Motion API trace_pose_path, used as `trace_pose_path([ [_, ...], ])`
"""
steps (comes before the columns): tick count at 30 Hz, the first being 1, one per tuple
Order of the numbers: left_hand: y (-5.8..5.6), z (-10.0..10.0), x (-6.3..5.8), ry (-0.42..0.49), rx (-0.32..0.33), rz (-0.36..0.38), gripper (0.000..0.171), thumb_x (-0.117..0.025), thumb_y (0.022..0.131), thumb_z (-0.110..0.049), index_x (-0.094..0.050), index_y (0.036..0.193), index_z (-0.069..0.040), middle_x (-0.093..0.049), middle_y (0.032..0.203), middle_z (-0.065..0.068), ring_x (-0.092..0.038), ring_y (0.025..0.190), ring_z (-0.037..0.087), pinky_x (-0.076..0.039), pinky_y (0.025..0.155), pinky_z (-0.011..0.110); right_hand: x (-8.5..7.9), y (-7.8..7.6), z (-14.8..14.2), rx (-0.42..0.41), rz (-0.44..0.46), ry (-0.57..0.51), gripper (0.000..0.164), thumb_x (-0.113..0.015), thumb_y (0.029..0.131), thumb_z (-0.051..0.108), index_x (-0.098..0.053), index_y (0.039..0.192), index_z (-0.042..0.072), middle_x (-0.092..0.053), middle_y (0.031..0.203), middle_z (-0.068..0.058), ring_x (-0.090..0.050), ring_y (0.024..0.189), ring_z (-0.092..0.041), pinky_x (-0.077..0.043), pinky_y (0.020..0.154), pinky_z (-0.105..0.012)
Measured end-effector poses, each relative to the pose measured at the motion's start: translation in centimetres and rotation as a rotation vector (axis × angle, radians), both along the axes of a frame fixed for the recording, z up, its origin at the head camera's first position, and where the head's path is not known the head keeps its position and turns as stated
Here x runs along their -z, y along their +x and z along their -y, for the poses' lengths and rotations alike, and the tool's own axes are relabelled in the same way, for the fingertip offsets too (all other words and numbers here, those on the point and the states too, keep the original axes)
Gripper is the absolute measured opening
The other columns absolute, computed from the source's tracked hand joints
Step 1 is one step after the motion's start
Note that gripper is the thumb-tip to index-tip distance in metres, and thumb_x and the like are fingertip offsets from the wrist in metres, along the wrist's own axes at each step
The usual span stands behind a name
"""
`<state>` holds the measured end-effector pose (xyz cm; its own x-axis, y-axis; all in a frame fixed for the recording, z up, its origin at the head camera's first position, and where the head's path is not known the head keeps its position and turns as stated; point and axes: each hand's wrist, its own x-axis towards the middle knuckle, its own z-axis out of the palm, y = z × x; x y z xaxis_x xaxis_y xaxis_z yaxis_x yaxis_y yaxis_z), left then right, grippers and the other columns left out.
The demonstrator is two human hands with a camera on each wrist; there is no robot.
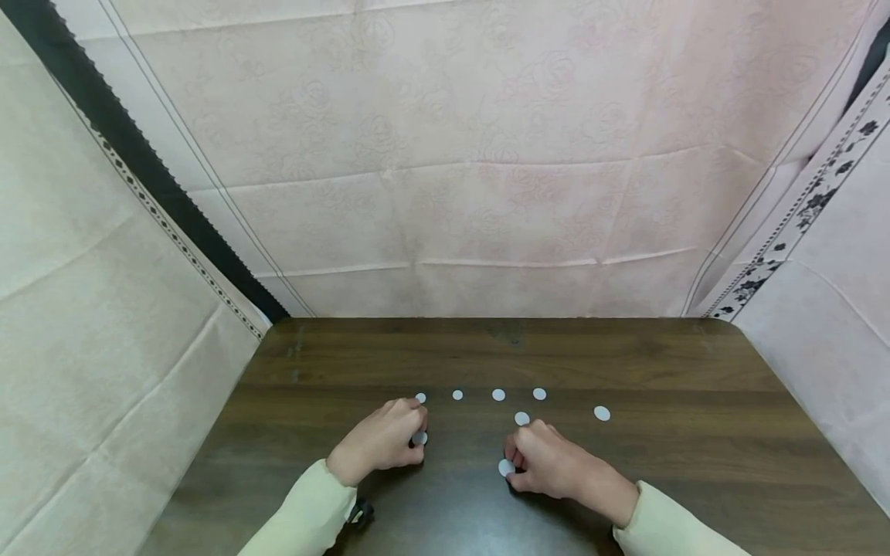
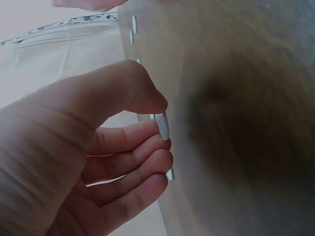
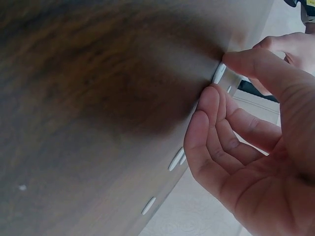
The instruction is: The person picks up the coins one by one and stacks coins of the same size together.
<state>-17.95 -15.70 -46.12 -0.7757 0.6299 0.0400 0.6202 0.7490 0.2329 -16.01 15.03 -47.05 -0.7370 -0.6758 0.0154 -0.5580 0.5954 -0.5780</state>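
Two pinches, one worktop (image 1: pixel 445 355)

The left hand (image 1: pixel 385 439), curled, pinches a white disc (image 1: pixel 420 438). The right hand (image 1: pixel 552 463), also curled, pinches a second disc (image 1: pixel 506 468), about four o'clock from the first. A loose disc (image 1: pixel 601 414) lies at two o'clock from the right hand.

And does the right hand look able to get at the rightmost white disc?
Probably yes: only tabletop shows between the right hand and the rightmost white disc, though that hand pinches another white disc.
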Motion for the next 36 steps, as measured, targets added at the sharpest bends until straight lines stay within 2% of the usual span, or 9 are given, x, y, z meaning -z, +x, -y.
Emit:
trace_pose_path([
  [10,0.3,-0.8,-0.3,0.010,0.004,0.031,0.011,-0.079,0.082,-0.009,-0.068,0.081,-0.008,-0.058,0.082,-0.002,-0.047,0.064,0.003,-0.043,0.056,0.018,0.0,0.0,0.0,-0.007,0.004,-0.006,0.010,-0.083,0.084,0.007,-0.074,0.085,0.007,-0.073,0.073,0.002,-0.060,0.066,0.007,-0.051,0.059,-0.016],
  [17,0.3,-1.8,-0.4,0.003,0.026,0.010,0.013,-0.082,0.081,-0.010,-0.069,0.083,-0.009,-0.060,0.082,-0.003,-0.049,0.064,0.003,-0.044,0.058,0.017,0.0,0.0,0.0,0.001,0.017,-0.004,0.010,-0.084,0.085,0.008,-0.074,0.086,0.006,-0.073,0.073,0.003,-0.060,0.066,0.007,-0.052,0.060,-0.016],
  [36,0.7,-4.5,0.0,0.008,0.097,-0.041,0.011,-0.081,0.077,-0.011,-0.069,0.078,-0.013,-0.059,0.078,-0.008,-0.051,0.068,0.002,-0.043,0.060,0.015,0.2,0.0,0.0,-0.001,-0.033,0.013,0.012,-0.084,0.083,0.010,-0.072,0.082,0.010,-0.071,0.070,0.008,-0.057,0.063,0.008,-0.049,0.057,-0.015],
])
